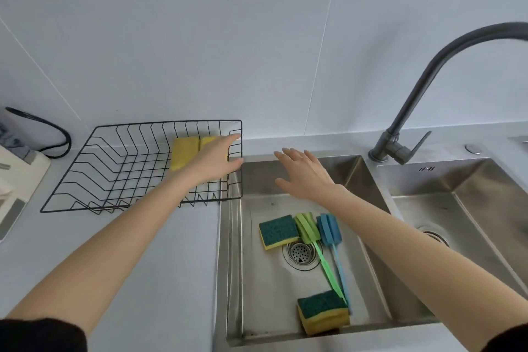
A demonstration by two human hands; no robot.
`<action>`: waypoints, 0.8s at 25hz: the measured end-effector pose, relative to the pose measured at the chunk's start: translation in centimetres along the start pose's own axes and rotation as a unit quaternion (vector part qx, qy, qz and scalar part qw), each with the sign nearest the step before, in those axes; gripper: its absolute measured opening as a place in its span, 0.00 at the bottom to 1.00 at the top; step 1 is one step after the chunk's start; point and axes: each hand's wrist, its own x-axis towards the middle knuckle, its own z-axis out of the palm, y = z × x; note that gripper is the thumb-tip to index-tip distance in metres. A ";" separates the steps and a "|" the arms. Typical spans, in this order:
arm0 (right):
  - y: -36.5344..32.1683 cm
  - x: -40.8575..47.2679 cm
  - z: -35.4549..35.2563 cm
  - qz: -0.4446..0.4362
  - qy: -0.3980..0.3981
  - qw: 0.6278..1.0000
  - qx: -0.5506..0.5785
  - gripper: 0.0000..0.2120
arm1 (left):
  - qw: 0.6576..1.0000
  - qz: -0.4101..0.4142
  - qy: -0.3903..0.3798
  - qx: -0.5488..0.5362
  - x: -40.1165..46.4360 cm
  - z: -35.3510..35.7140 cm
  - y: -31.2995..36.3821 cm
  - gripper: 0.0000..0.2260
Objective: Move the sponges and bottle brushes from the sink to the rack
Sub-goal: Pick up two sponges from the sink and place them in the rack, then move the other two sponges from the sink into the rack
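Note:
A black wire rack [143, 124] stands on the counter left of the sink [231, 266]. Two yellow sponges lie at its right end, one [184, 153] in plain sight, the other [208, 140] partly under my left hand [217, 158], which is spread open over it. My right hand [305, 176] hovers open, palm down, above the sink's far wall. On the sink floor lie a green-topped sponge [278, 231] left of the drain, a green bottle brush [307, 227], a blue bottle brush [330, 227], and a second green-topped sponge [323, 311] at the near wall.
A dark curved faucet [428, 71] rises at the back right, between this basin and a second basin [457, 208]. A drain strainer [301, 253] sits mid-sink. At the far left are white objects and a black cable [57, 134]. White counter [143, 266] lies before the rack.

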 end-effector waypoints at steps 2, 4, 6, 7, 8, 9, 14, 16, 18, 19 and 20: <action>1.4 -1.8 0.3 0.007 -0.008 1.000 0.001 0.30 | 1.000 0.020 -0.018 0.003 -0.4 1.4 2.1 0.27; 2.9 -3.4 0.9 0.016 -0.027 0.999 0.012 0.30 | 0.999 0.033 -0.035 0.003 -0.7 3.3 4.0 0.27; 4.3 -4.7 1.7 0.018 -0.047 0.999 0.020 0.30 | 0.998 0.040 -0.049 0.005 -1.0 5.3 5.3 0.27; 4.9 -5.2 2.2 0.015 -0.056 0.998 0.019 0.30 | 0.997 0.041 -0.058 0.003 -1.1 6.3 5.8 0.26; 5.6 -5.8 2.7 0.011 -0.067 0.998 0.017 0.30 | 0.997 0.039 -0.071 0.000 -1.3 7.4 6.2 0.26; 6.2 -6.3 3.3 0.007 -0.076 0.997 0.015 0.29 | 0.996 0.034 -0.084 -0.002 -1.4 8.6 6.5 0.26; 8.8 -8.3 7.5 -0.004 -0.148 0.989 0.027 0.30 | 0.990 -0.010 -0.137 -0.011 -2.1 14.0 6.8 0.26; 9.5 -9.0 9.4 -0.014 -0.184 0.982 0.040 0.30 | 0.988 -0.024 -0.152 -0.009 -2.2 15.8 6.7 0.25; 10.1 -9.4 11.4 -0.031 -0.223 0.973 0.047 0.32 | 0.985 -0.041 -0.167 -0.010 -2.1 17.3 6.5 0.25; 10.3 -9.6 12.3 -0.039 -0.245 0.967 0.049 0.33 | 0.984 -0.048 -0.173 -0.009 -1.9 18.0 6.4 0.25; 10.4 -9.8 13.2 -0.046 -0.270 0.960 0.049 0.34 | 0.982 -0.056 -0.179 -0.007 -1.8 18.7 6.2 0.26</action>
